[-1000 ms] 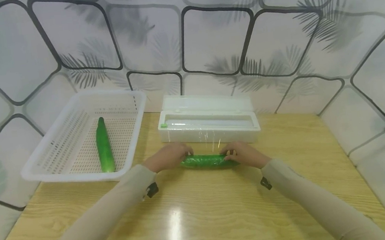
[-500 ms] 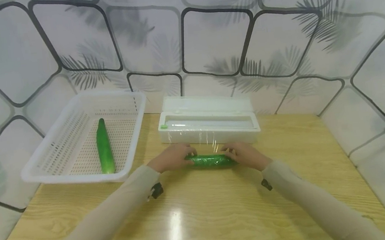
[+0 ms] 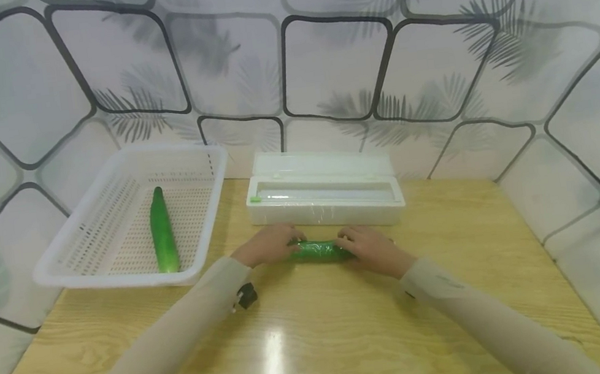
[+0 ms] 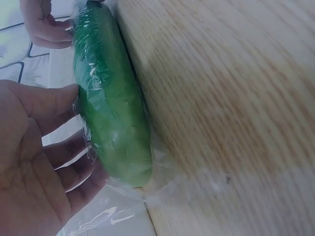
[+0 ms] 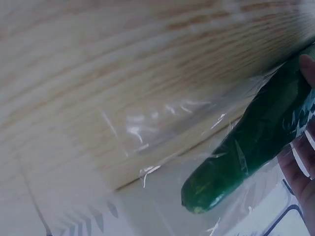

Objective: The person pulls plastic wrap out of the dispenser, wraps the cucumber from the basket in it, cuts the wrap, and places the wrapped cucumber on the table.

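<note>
Light wood table (image 3: 318, 345), leaf-print tile walls all round. Two cucumbers: bare cucumber (image 3: 162, 231) in white basket (image 3: 71, 253), wrapped cucumber (image 3: 319, 251) before cling-film dispenser (image 3: 325, 193). Left hand (image 3: 266, 244), right hand (image 3: 366, 242) grip its ends, fingers curled.

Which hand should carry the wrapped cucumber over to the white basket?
Probably the left hand. It holds the wrapped cucumber at the end nearer the basket, which sits on the left. The right hand holds the far end and would have to cross over.
</note>
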Demonstrator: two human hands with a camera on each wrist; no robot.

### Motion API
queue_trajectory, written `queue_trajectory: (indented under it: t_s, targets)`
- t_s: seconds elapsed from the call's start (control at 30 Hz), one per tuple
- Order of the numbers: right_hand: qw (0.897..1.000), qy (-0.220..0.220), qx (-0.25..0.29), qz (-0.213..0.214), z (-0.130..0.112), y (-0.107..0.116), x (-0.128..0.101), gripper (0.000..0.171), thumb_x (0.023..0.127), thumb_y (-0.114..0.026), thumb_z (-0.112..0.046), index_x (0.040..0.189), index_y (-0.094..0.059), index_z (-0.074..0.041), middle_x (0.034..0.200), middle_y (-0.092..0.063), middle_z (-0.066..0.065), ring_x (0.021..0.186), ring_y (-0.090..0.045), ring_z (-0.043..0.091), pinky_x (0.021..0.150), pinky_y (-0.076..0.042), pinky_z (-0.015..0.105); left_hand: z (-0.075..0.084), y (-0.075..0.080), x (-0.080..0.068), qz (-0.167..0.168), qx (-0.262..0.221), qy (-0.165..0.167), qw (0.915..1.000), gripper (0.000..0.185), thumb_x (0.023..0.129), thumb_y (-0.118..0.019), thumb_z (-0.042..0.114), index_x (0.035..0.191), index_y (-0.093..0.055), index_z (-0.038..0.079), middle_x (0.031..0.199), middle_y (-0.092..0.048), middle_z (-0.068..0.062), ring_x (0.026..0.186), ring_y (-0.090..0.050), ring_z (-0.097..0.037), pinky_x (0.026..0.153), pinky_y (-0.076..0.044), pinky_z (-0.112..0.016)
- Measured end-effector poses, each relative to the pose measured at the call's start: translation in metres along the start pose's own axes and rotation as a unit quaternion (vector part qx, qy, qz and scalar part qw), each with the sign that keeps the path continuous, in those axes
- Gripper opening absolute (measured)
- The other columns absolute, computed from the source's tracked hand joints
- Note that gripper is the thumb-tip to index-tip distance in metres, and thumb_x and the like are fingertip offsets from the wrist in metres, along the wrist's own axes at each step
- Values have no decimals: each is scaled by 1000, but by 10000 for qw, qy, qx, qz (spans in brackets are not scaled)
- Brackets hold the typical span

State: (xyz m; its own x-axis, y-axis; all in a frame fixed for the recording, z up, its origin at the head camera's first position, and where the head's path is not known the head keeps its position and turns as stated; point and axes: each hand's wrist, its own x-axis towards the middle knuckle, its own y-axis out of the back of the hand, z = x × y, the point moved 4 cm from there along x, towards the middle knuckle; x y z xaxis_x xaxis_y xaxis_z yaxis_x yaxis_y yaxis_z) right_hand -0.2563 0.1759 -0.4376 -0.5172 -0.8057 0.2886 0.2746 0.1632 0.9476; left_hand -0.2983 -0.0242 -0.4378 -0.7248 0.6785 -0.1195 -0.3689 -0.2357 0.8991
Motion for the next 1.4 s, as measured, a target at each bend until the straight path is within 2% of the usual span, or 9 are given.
queue_trajectory:
  t_s: [0.1, 0.23, 0.4, 0.47, 0.7, 1.03, 1.13, 1.3, 1.4]
  targets:
    - [9997, -150, 147, -85, 1, -1, -1, 52, 70, -81, -17, 116, -58, -8, 107, -61, 7, 96, -62, 21, 87, -54, 34, 1, 1, -1, 170, 7, 24, 9999, 29, 96, -48, 17, 121, -61, 9, 118, -63, -10, 111, -58, -25, 98, -48, -40]
    - [9989, -311, 351, -95, 2, -1, -2, 51, 70, -81, -14, 116, -58, -6, 109, -62, 8, 100, -62, 23, 90, -53, 35, 14, 7, -2, 1146, 491, -427, 9913, 25, 95, -51, 14, 117, -61, 7, 107, -64, -8, 98, -61, -21, 88, -52, -33]
    - [9968, -549, 576, -92, 5, -2, -4, 48, 70, -81, -14, 113, -60, -5, 110, -64, 9, 101, -62, 24, 92, -52, 36, 47, 11, -7, 2335, 1567, -1729, 9439, 21, 85, -66, 15, 105, -64, 7, 97, -65, -4, 86, -61, -15, 76, -53, -24]
    - [9952, -661, 718, -99, 6, -2, -4, 48, 70, -81, -13, 113, -61, -6, 110, -64, 9, 102, -62, 24, 91, -52, 36, 56, 9, -7, 2335, 1762, -1988, 9354, 23, 83, -69, 17, 103, -64, 8, 96, -65, -4, 84, -61, -14, 74, -53, -22]
    - [9885, -886, 1217, -150, 8, 1, -4, 47, 71, -79, -13, 114, -61, -8, 113, -64, 8, 104, -62, 23, 94, -52, 36, 51, -4, -5, 1711, 1695, -1530, 9584, 33, 80, -73, 24, 107, -62, 10, 98, -61, -3, 85, -58, -14, 75, -52, -25]
    - [9773, -1227, 1688, -366, 12, 3, -8, 46, 76, -75, -14, 118, -59, -6, 119, -64, 9, 111, -59, 26, 98, -48, 41, 46, -11, 1, 1698, 2011, -1415, 9543, 43, 80, -72, 18, 119, -57, 10, 106, -60, -6, 96, -59, -19, 81, -54, -29]
    - [9733, -1275, 1873, -354, 13, 3, -9, 46, 77, -74, -13, 119, -58, -5, 119, -63, 11, 112, -59, 27, 99, -47, 42, 49, -11, 2, 1917, 2249, -1482, 9438, 45, 82, -69, 14, 124, -53, 11, 112, -59, -7, 103, -58, -20, 87, -53, -30]
    - [9647, -1313, 2267, -257, 14, 9, -10, 43, 78, -73, -9, 118, -58, -4, 118, -64, 12, 111, -59, 28, 98, -47, 44, 58, -9, 1, 2377, 2916, -1898, 9069, 31, 85, -62, 9, 115, -55, 12, 108, -59, -4, 99, -59, -17, 88, -52, -26]
    - [9634, -1280, 2344, -217, 14, 12, -10, 41, 79, -72, -8, 117, -58, -4, 116, -64, 11, 109, -60, 27, 97, -49, 43, 60, -9, -1, 2383, 3280, -1928, 8935, 27, 86, -62, 11, 112, -54, 13, 103, -59, -2, 94, -58, -15, 84, -52, -23]
